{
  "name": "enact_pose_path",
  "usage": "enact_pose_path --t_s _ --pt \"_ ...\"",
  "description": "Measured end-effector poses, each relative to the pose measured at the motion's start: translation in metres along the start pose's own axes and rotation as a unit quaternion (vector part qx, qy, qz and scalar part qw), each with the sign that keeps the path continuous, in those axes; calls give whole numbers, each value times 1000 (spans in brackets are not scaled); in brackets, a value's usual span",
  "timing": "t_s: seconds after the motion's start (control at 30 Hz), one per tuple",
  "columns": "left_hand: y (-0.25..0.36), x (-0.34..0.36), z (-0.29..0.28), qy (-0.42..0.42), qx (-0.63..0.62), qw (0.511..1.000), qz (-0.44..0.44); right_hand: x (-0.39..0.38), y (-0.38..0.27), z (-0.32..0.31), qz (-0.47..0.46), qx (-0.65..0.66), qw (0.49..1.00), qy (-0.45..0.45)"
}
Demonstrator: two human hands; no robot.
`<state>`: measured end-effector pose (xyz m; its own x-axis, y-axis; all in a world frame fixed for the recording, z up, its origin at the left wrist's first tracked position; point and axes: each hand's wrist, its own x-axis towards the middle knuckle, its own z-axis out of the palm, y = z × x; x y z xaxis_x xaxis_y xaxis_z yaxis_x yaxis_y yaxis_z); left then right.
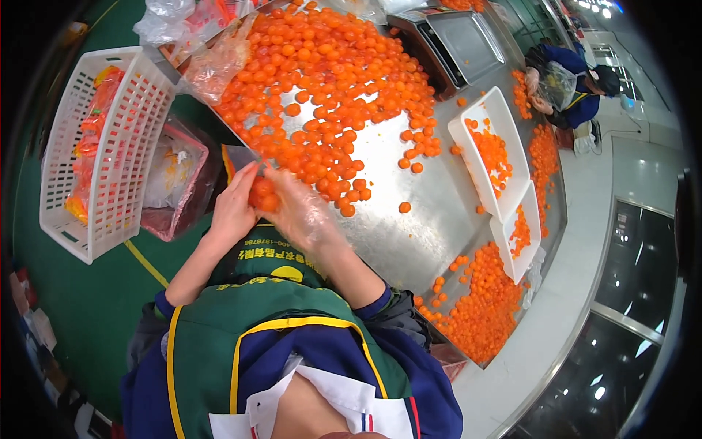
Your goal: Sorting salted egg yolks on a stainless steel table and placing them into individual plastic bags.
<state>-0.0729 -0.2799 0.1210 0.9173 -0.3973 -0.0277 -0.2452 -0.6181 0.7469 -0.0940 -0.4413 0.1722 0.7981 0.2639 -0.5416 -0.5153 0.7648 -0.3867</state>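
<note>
At the near left edge of the metal table, my left hand [235,203] is closed, its fingertips on what looks like the mouth of a plastic bag [238,157] with a coloured edge. My right hand [298,212] is beside it, smeared by motion, with thin clear plastic over its skin. A few orange egg yolks [265,199] show between my palms; I cannot make out whether they are in the bag or in the right hand. A big spread of loose egg yolks [322,58] covers the table just beyond my hands.
A white slotted basket [110,161] with orange packs stands at left, a lined crate [175,183] beside it. On the table are a weighing scale [461,47], two white trays [504,154] of yolks and another yolk heap [479,307]. Another person [567,80] works at far right.
</note>
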Motion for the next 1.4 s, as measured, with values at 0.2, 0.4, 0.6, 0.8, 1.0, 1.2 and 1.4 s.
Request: enact_pose_path --t_s 0.2,0.4,0.6,0.8,1.0,1.2,1.4 --pt "15 3 -18 -10 -51 995 -87 -15 -13 -2 3 -72 997 -24" --pt "-25 -5 -33 33 -52 988 -143 -13 -94 -122 -219 -442 841 220" --pt "-15 1 -39 10 -106 977 -183 10 -112 -145 -298 -810 485 144" --pt "-12 3 -31 16 -90 985 -148 36 -105 -181 -293 -798 500 165" --pt "-16 3 -26 28 -98 986 -133 55 -71 -180 -334 -674 634 178" --pt "-24 6 -27 2 -96 989 -115 55 -56 -173 -328 -627 662 247" --pt "-28 0 -25 8 -70 991 -118 34 -98 -167 -393 -687 555 256"
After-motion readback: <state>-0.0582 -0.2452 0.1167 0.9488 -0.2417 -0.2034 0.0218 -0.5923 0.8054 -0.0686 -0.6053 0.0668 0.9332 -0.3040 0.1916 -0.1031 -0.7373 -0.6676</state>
